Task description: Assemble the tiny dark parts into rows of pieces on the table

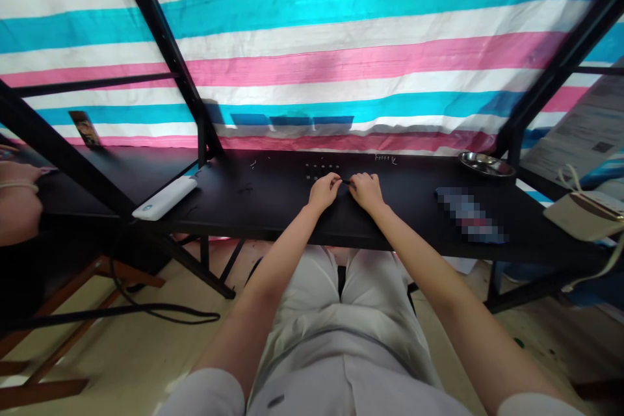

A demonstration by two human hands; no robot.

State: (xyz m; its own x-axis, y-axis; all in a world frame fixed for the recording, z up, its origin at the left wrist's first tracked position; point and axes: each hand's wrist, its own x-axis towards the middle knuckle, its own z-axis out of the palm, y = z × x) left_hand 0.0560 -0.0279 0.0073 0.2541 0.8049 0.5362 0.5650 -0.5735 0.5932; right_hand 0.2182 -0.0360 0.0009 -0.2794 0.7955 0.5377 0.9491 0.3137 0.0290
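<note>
Over the middle of the black table (pixel 253 208), my two hands come close together. Between their fingertips runs a short, thin dark piece (pixel 345 181); its kind is too small to make out. My left hand (pixel 324 191) pinches one end of it, fingers closed. The other end sits in my right hand (pixel 366 191), whose fingers are curled closed around it. Just beyond my left hand, several tiny pale pieces (pixel 322 166) lie in rows on the tabletop. Farther back and to the right is a small row of thin whitish bits (pixel 385 158).
A shiny metal dish (pixel 487 165) stands at the back right, with a blurred-out packet (pixel 470 216) nearer. On the left lies a long white device (pixel 166 198). Black frame posts (pixel 166 39) rise at both sides. A beige bag (pixel 585 213) is far right; another person's arm (pixel 19 198) shows far left.
</note>
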